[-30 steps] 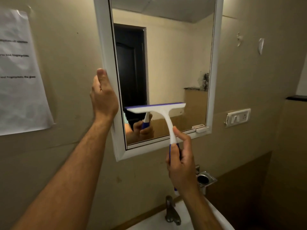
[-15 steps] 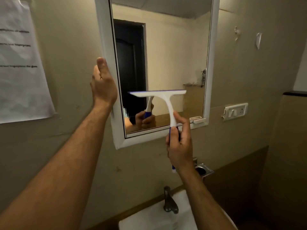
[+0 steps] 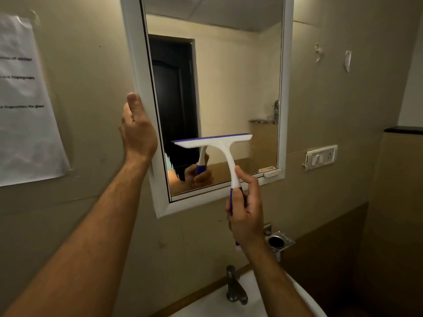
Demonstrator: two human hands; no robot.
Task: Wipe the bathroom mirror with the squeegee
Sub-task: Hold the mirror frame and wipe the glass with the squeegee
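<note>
The bathroom mirror hangs in a white frame on the beige wall. A white squeegee with a blue blade edge lies level against the lower part of the glass. My right hand grips its blue-and-white handle just below the frame's bottom edge. My left hand holds the frame's left side, thumb pointing up; its fingers are hidden. The reflection shows a dark door, my hand and the handle.
A printed paper sheet is stuck to the wall on the left. A switch plate sits right of the mirror. Below are a metal tap, a white basin and a steel holder.
The squeegee blade has risen slightly on the lower glass with my right hand. My left hand has stayed on the frame. The view has shifted a little.
</note>
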